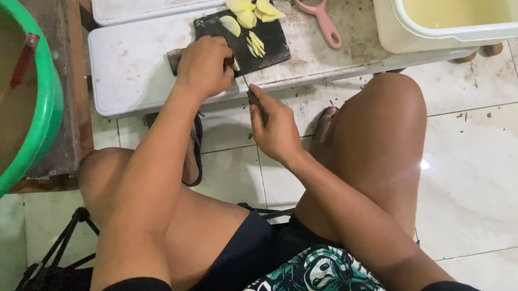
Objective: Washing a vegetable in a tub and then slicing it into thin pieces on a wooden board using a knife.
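Seated person in dark clothes, bare-armed and bare-legged

Black short sleeves, dark navy shorts, black shirt (308, 289) with teal-and-white graphic print; a dark sandal (194, 162) on one foot; both hands bare.

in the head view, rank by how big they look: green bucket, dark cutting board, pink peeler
1. green bucket, though it sits closer to the camera, which inflates it
2. dark cutting board
3. pink peeler

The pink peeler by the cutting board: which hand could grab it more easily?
Probably the left hand: it rests at the board, nearer the peeler. The right hand holds a knife, farther back.
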